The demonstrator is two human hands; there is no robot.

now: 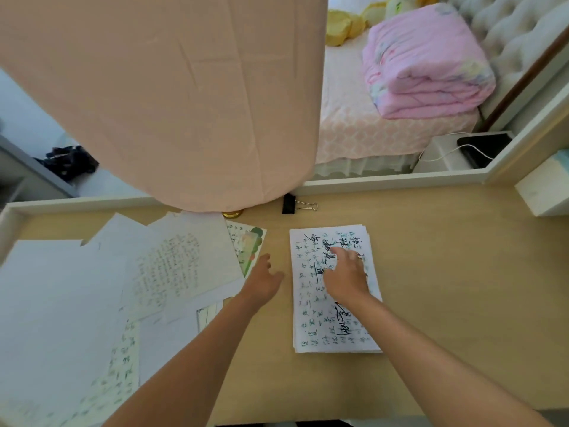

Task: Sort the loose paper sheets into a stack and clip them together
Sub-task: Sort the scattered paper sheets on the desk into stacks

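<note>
Desk (446, 272) of pale wood with paper stack (311, 322), bed (348, 127) beyond

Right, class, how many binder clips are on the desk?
1. The black binder clip lies at the far edge of the desk, beyond the neat stack. Others may be hidden under the loose sheets.

Person, two arms. Left forearm (191, 349) and right forearm (431, 343) bare to frame edge; left grip (261, 282), right grip (346, 278) likewise bare.

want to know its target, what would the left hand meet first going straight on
Likely the binder clip, past bare desk ahead of the left hand; height is unclear.
</note>
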